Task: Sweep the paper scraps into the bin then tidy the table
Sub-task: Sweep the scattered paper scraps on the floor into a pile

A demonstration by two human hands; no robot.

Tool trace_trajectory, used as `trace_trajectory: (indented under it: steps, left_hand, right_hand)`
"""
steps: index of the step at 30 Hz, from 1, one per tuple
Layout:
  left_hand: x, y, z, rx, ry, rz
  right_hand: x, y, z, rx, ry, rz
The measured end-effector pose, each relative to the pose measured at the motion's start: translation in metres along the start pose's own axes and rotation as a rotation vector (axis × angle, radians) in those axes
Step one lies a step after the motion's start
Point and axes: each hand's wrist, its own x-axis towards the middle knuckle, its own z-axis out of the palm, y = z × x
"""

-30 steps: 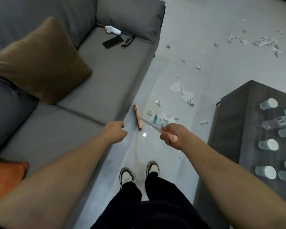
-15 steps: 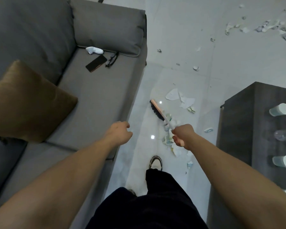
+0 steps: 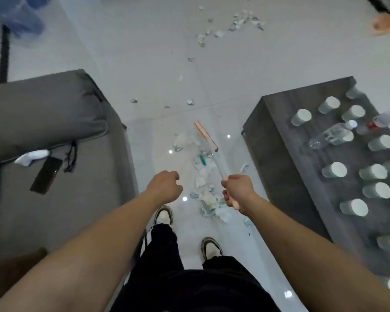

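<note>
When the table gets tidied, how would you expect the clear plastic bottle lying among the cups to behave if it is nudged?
The clear plastic bottle lies on its side on the dark table, so it would probably roll. It looks empty, hence likely light and easily shoved. Paper cups stand close around it, so a rolling bottle might knock one over.

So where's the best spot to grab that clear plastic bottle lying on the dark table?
Grip the clear plastic bottle round its middle, coming down from above. It lies on its side on the dark grey table, and pale paper cups stand close around it, so a sideways reach would likely knock them.
</note>
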Motion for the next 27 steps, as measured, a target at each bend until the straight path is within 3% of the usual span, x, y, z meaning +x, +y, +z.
trace_trajectory:
  steps: [8, 15, 21, 27]
  left_hand:
    - [0.065, 0.069, -0.017, 0.260, -0.226, 0.410]
    - [0.060, 0.086, 0.013, 0.376, -0.368, 0.580]
    - [0.053, 0.083, 0.029, 0.474, -0.425, 0.625]
    - [0.063, 0.059, 0.020, 0.513, -0.430, 0.570]
  right_hand:
    - [-0.035, 0.038, -0.008, 0.453, 0.361, 0.176]
    - [-0.071, 0.126, -0.007, 0.731, 0.613, 0.489]
    - [-0.091, 0.166, 0.004, 1.049, 0.712, 0.641]
    - [-0.084, 0.129, 0.053, 1.154, 0.544, 0.565]
